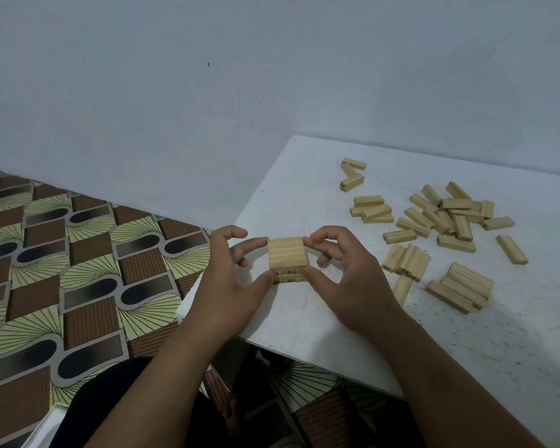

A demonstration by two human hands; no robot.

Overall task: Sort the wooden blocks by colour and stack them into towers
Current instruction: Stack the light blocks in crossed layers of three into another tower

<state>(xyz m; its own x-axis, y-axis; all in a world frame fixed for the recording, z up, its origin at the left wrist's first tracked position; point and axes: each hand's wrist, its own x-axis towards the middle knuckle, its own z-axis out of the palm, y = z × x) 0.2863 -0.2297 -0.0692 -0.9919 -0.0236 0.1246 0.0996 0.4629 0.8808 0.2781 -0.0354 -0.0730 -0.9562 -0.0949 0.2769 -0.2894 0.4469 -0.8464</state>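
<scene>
A low tower of pale wooden blocks stands near the left corner of the white table. Its top layer shows three blocks side by side, with at least one crosswise layer under it. My left hand pinches the tower's left side between thumb and fingers. My right hand pinches its right side the same way. Several loose pale blocks lie scattered in a pile to the right. All the blocks in view are the same natural wood colour.
Three blocks lie apart at the back of the table. A small flat stack sits to the right of my right hand. The table's left edge drops to a patterned floor. A plain wall rises behind.
</scene>
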